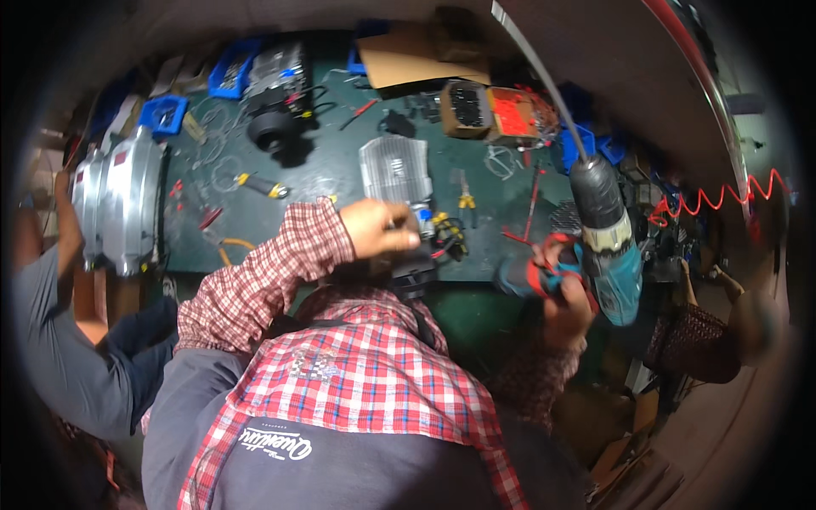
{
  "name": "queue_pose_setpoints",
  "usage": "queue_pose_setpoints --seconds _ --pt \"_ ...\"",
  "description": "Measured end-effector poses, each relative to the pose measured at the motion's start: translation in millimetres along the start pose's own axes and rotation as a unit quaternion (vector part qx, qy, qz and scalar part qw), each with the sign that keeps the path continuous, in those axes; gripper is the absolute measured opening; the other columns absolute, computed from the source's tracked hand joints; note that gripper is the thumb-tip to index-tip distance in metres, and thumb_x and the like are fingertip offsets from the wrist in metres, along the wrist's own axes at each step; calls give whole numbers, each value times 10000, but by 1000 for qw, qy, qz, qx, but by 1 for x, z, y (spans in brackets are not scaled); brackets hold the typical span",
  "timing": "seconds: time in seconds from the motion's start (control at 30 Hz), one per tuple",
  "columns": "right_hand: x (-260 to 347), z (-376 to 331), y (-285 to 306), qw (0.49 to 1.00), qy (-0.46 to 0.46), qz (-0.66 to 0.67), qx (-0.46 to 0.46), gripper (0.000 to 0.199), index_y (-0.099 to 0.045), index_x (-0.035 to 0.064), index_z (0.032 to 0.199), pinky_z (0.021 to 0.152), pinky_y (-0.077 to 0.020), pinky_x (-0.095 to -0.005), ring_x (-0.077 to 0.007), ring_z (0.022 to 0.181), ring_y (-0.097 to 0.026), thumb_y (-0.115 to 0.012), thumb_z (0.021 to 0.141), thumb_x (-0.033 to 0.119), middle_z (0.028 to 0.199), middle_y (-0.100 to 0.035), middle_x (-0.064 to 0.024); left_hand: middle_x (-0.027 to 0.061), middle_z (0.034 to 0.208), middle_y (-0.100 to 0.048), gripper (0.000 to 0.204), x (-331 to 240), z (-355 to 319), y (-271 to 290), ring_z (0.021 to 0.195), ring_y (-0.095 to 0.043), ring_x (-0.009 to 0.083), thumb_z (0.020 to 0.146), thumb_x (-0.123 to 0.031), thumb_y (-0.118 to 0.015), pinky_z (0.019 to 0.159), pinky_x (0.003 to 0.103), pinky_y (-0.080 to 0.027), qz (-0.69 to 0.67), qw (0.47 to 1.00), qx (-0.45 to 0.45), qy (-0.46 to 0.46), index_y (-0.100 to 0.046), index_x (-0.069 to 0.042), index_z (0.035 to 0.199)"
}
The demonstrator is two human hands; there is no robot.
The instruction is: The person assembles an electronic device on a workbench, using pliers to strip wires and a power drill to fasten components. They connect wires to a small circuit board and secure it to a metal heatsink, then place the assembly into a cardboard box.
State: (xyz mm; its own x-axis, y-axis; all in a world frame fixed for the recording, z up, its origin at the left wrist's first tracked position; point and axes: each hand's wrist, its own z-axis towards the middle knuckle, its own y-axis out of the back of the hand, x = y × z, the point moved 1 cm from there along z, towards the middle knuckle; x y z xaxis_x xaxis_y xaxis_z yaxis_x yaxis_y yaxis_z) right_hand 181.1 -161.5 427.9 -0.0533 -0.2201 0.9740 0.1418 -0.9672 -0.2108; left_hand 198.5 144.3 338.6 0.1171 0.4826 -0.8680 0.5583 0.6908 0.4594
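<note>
My left hand point(378, 228) rests on a small dark motor part point(414, 270) at the near edge of the green workbench point(331, 183), fingers closed around its top. Coloured wires point(449, 231) trail from that part. My right hand point(563, 293) grips the handle of a blue and black cordless drill point(605, 242), held up off the bench to the right, its chuck pointing away from me. A finned silver metal casing point(395, 168) lies just beyond my left hand.
A round black motor point(274, 132), yellow-handled pliers point(466, 201), screwdrivers, blue bins point(166, 113) and cardboard boxes point(489, 110) crowd the bench. Silver metal covers point(119, 200) stand at the left beside another person's arm point(47, 280). A red coiled cable point(722, 197) hangs at right.
</note>
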Motion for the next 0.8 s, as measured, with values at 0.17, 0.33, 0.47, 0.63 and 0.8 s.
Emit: queue_pose_setpoints --seconds 0.17,0.33,0.47,0.63,0.8 --pt "15 -45 108 975 -104 -137 -143 250 -623 -23 1065 787 -520 -352 -206 856 -631 -637 820 23 947 -655 -103 113 862 -695 197 25 177 15 779 -680 215 884 -224 -643 729 332 -527 31 952 -297 62 -637 -30 921" --pt "-3 -68 152 947 -206 -89 -231 254 -611 -39 1099 739 -516 -324 -167 793 -631 -619 851 16 907 -671 -86 169 1087 -648 205 71 341 23 1035 -618 347 841 -150 -617 881 416 -507 253 923 -235 169 -656 -84 1030" --pt "4 -57 181 940 -276 -144 -137 267 -619 -27 1107 756 -511 -323 -170 814 -630 -633 848 34 965 -669 -96 204 1192 -584 316 139 404 -7 1183 -519 378 789 -148 -674 999 448 -444 399 894 -27 200 -644 -98 1099" --pt "-26 -43 218 931 -89 -350 61 305 -645 -19 1092 842 -505 -363 -257 932 -646 -656 796 53 1053 -678 -137 210 1205 -580 336 138 426 -3 1182 -518 390 791 -171 -693 1002 453 -437 351 896 -13 272 -629 -99 1113" --pt "-32 -27 217 931 -36 -355 80 329 -641 7 1113 857 -509 -374 -251 956 -648 -679 787 25 1048 -678 -120 216 1218 -576 360 126 416 7 1182 -517 401 793 -194 -712 1004 459 -430 256 911 -135 295 -615 -100 1127"
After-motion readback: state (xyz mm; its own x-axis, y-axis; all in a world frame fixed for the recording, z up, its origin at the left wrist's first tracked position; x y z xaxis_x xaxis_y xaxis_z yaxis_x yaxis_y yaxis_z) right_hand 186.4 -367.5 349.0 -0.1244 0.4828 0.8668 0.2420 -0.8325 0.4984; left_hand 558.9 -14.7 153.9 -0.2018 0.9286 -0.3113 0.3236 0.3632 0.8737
